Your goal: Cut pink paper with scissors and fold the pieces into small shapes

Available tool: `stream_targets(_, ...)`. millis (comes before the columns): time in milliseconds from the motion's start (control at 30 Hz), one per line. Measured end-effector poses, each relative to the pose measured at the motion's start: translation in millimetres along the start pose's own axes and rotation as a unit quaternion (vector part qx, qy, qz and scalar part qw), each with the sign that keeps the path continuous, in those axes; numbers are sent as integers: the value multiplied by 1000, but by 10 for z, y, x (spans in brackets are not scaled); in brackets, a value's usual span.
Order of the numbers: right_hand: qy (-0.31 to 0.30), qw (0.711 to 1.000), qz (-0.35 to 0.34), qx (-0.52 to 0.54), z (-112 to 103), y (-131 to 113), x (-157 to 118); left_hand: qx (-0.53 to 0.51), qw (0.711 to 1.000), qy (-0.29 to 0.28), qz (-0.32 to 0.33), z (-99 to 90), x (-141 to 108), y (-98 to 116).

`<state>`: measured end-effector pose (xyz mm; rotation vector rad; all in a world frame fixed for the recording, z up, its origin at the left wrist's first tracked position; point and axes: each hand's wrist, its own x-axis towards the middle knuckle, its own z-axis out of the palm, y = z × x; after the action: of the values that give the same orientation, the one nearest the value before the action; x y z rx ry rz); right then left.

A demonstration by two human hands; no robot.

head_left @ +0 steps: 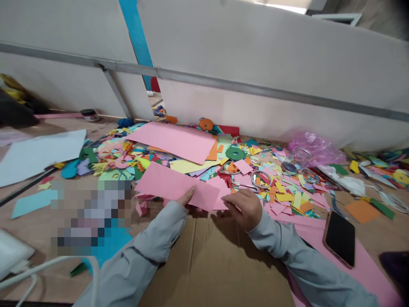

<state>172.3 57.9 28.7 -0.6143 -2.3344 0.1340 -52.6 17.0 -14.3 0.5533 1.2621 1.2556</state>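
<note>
My left hand (184, 200) grips a pink paper strip (174, 183) by its lower edge, thumb on top and the other fingers hidden beneath. The strip slants down to the right above the heap of scraps. Just past its right end is my right hand (244, 207), its fingers curled and pinched together. Whatever is between those fingertips, if anything, is too small to make out. Another pink piece (220, 197) shows between the strip and the right hand. Below both hands lies a brown cardboard sheet (217, 268).
Behind the hands, coloured paper scraps (281, 192) spread widely, with a large pink sheet (175, 138) and a silver ring (261, 179) on them. A phone (340, 238) lies at right. A pink plastic bag (316, 147) rests near the white panel (255, 111). A white cable (47, 266) loops at lower left.
</note>
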Motion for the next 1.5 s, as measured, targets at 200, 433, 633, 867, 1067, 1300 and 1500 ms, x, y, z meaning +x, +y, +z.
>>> stream_targets(200, -34, 963, 177, 198, -12, -22, 21, -7, 996, -83, -22, 148, -12, -12)
stream_targets(433, -81, 902, 276, 321, 11, -65, 65, -18, 995, -83, 54, 239, -79, 7)
stream_targets(633, -49, 849, 329, 410, 51, -47, 52, -10, 997, 37, 73, 225, -210, 47)
stream_targets(867, 2, 889, 289, 355, 108, 70, 11, 92, 992, 34, 77, 112, -156, 68)
stream_targets(1067, -39, 998, 27, 45, -34, -100, 40, 59, 993, 61, 87, 141, -191, 107)
stream_targets(1300, 3, 999, 29, -39, 28, -77, -34, 59, 997, -14, 57, 177, -244, 113)
stream_targets(1500, 41, 955, 195, 220, -25, -37, 12, -24, 985, -122, 122, 153, -166, 49)
